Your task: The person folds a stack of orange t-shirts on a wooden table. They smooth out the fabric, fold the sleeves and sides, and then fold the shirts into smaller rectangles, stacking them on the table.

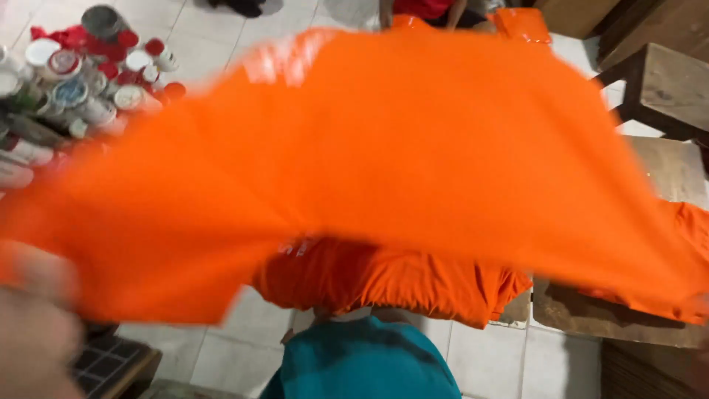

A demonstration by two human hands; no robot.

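A large orange cloth garment (413, 155) is spread in the air across most of the view, blurred by motion. My left hand (33, 318) shows as a blurred shape at the lower left, at the cloth's near corner, and seems to grip it. At the far right edge my right hand (700, 304) is barely visible at the cloth's other end. Under the spread cloth lies a heap of more orange garments (384, 284). My teal-clad knee (362, 362) is at the bottom centre.
Several cans and jars with red and white lids (81, 74) crowd the tiled floor at top left. A wooden stool (665, 89) stands top right, a wooden board (613, 318) lies lower right. Another person (425, 11) sits at the top by a folded orange stack (521, 24).
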